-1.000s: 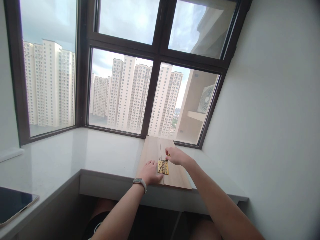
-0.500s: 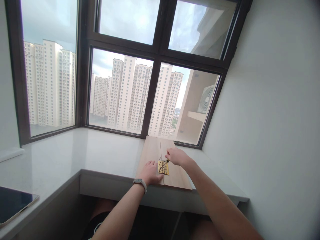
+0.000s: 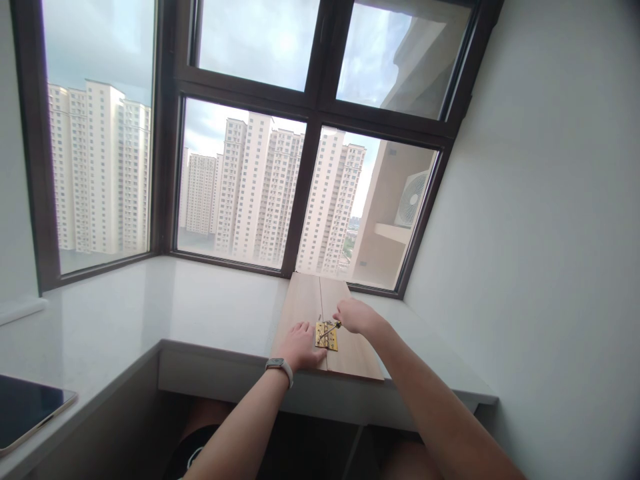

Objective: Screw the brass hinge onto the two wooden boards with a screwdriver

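Two pale wooden boards [image 3: 303, 297] lie side by side on the sill, with a thin seam between them. Across that seam rests a brass-coloured hinge [image 3: 332, 342] with screw holes in its leaves. My left hand [image 3: 301, 345] is open on the left board, its thumb by the hinge's near edge and its fingers spread along the left side. A screwdriver [image 3: 330, 331] slants over the hinge, tip toward its left leaf; my right hand [image 3: 353, 315] is closed around the handle. A screw under the tip is too small to make out.
The white sill [image 3: 225, 303] runs along the dark-framed window, with a wall [image 3: 540, 220] on the right. At the far left a tablet-like device [image 3: 33, 407] lies on the sill. A small dark piece lies on the boards just beyond the hinge.
My right hand has turned slightly and shifted a little to the right, with the screwdriver's handle end swinging down. My left hand, the boards and the hinge look unmoved.
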A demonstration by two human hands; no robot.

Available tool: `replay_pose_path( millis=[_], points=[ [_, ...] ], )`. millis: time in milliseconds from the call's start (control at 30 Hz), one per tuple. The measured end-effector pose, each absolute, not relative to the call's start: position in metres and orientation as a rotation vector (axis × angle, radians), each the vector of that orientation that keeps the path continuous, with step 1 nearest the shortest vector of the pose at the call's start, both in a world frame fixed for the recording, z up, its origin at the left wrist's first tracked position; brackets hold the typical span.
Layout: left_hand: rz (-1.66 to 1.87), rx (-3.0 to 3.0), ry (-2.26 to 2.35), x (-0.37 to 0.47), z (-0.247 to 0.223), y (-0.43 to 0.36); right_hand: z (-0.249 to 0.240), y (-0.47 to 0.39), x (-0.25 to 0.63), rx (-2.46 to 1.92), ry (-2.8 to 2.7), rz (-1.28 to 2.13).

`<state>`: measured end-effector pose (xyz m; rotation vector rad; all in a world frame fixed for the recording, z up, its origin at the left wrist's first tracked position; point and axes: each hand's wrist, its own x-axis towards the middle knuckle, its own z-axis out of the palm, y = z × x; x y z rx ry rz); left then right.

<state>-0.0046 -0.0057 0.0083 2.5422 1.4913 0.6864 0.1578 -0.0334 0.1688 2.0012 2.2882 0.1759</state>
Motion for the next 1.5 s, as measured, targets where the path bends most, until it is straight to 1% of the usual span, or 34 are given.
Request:
replay_pose_path(
  millis=[267, 500, 767, 1100, 1167, 1267, 1400, 1500],
  points=[
    [0.699, 2.547, 1.477, -0.005, 0.008, -0.005, 0.167, -0.037, 0.157, 1.911, 2.311, 0.247],
    [0.703, 2.539, 1.485, -0.005, 0.010, -0.007, 0.157, -0.031, 0.157, 1.966, 2.185, 0.204],
    [0.737, 2.551, 1.461, -0.005, 0.007, -0.004, 0.152, -0.038, 0.160, 1.933, 2.198, 0.268],
    [0.731, 2.552, 1.464, -0.005, 0.006, -0.003, 0.145, -0.025, 0.185, 2.101, 2.263, 0.089],
    [0.731, 2.550, 1.469, -0.004, 0.005, -0.002, 0.135, -0.021, 0.183, 2.140, 2.330, 0.011],
    [0.740, 2.560, 1.475, -0.004, 0.002, -0.001, 0.107, -0.018, 0.171, 2.205, 2.396, -0.093],
    [0.746, 2.571, 1.479, -0.003, 0.001, 0.000, 0.063, -0.012, 0.152, 2.405, 2.385, -0.041],
    [0.783, 2.583, 1.470, -0.003, 0.002, -0.001, 0.041, -0.006, 0.143, 2.462, 2.361, 0.045]
  ],
)
